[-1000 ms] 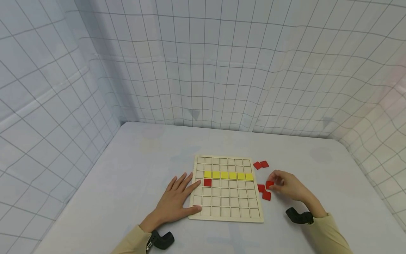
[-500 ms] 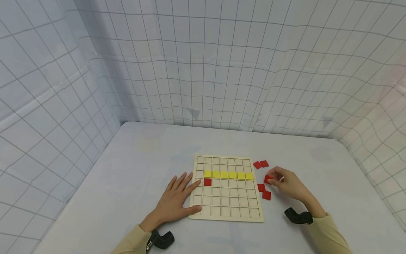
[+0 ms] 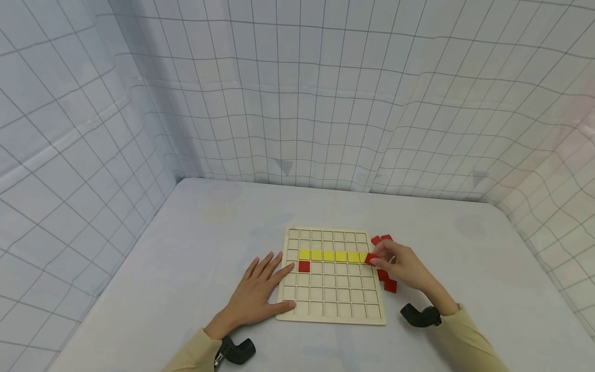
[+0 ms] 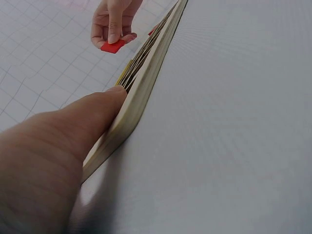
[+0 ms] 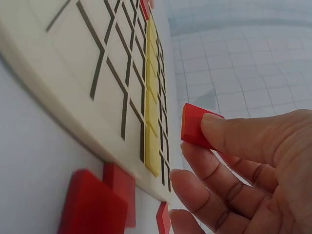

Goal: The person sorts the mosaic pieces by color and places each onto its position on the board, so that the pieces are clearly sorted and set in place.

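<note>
A pale wooden grid board (image 3: 334,297) lies on the table, with a row of yellow square tiles (image 3: 328,256) set in its cells. One red tile (image 3: 304,266) sits below the leftmost yellow one. My left hand (image 3: 253,297) rests flat at the board's left edge, fingers spread; its thumb touches the frame in the left wrist view. My right hand (image 3: 402,263) pinches another red tile (image 5: 196,126) between thumb and fingertips. It holds that tile above the board's right edge, near the end of the yellow row.
Several loose red tiles lie right of the board: two near its upper right corner, partly behind my right hand, and two lower down, including one red tile (image 3: 390,285). Grid-lined white cloth (image 3: 325,103) hangs behind and beside the white table (image 3: 223,217).
My right hand has lifted the red tile from beside the loose ones and carried it left to the board's right edge. The left hand has stayed in place.
</note>
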Tool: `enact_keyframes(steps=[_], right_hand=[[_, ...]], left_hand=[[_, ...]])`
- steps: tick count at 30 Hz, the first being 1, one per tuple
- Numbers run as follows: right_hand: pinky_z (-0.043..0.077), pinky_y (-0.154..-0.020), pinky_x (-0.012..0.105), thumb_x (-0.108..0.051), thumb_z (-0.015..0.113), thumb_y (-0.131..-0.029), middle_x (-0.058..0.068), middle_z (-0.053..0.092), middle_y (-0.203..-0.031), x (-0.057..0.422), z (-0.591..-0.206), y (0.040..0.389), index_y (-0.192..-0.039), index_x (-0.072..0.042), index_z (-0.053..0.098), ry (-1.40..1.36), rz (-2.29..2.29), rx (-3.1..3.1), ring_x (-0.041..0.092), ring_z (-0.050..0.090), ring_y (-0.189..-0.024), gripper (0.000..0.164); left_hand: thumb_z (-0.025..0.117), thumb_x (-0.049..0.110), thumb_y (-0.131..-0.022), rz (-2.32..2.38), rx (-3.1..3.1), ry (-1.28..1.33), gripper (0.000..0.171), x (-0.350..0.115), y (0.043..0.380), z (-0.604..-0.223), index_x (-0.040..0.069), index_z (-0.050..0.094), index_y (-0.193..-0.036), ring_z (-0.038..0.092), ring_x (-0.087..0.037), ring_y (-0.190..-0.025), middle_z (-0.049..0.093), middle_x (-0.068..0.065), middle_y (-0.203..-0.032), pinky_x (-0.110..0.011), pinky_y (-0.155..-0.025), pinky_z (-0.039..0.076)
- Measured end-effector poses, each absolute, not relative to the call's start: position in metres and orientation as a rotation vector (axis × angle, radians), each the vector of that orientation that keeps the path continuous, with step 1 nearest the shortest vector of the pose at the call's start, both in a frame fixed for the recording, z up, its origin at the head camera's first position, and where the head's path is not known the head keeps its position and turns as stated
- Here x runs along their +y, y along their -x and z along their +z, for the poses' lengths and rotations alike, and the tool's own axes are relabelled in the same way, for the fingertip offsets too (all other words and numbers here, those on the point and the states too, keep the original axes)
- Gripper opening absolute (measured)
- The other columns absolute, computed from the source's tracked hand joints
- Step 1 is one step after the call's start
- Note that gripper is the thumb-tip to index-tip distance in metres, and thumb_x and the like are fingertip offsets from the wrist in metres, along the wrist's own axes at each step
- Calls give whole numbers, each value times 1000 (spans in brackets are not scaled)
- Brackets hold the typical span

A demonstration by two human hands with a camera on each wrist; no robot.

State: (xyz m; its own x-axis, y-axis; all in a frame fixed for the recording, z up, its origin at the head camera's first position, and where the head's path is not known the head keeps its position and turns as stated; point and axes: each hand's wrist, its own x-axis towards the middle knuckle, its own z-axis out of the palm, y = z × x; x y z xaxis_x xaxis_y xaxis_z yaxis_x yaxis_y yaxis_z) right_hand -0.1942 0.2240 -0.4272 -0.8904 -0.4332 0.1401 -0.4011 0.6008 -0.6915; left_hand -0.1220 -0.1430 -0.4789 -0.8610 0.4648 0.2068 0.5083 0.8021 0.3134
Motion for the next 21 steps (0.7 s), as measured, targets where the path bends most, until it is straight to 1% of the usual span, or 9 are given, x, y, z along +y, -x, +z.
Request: enact_keyframes(steps=[3,6,12,16,21], right_hand=[[49,-63,26,-11,74,-84,-9,59,-77,213,-425,195,-93,-11,62,799,-1185,2774,11,55,-72,15],[49,-62,26,-11,74,-83,-10,59,-77,202,-423,196,-92,-11,63,859,-1204,2763,9,56,-71,14],[49,-64,27,-12,72,-85,-11,62,-77,179,-421,197,-91,-14,66,869,-1207,2718,9,57,-71,9],[50,-62,27,-12,71,-86,-11,62,-78,166,-421,198,-92,-15,66,902,-1216,2681,10,56,-67,8],[50,-60,26,-12,70,-87,-10,63,-80,152,-424,199,-93,-14,67,962,-1230,2649,9,56,-66,7]], left_hand=[[48,69,-85,-556,-2867,777,81,-143,122,-479,22,34,-150,11,-27,-143,21,-8,-156,-50,-112,5],[49,69,-85,-562,-2861,778,81,-144,122,-478,23,34,-150,12,-27,-143,21,-8,-156,-50,-112,6],[48,70,-85,-562,-2873,770,81,-144,122,-480,25,32,-150,10,-25,-143,19,-6,-156,-48,-112,4],[48,70,-85,-558,-2848,776,81,-144,122,-481,23,34,-149,13,-27,-142,21,-7,-155,-50,-112,6],[48,70,-84,-558,-2848,778,81,-144,122,-480,22,35,-149,13,-28,-142,22,-8,-155,-51,-111,7]])
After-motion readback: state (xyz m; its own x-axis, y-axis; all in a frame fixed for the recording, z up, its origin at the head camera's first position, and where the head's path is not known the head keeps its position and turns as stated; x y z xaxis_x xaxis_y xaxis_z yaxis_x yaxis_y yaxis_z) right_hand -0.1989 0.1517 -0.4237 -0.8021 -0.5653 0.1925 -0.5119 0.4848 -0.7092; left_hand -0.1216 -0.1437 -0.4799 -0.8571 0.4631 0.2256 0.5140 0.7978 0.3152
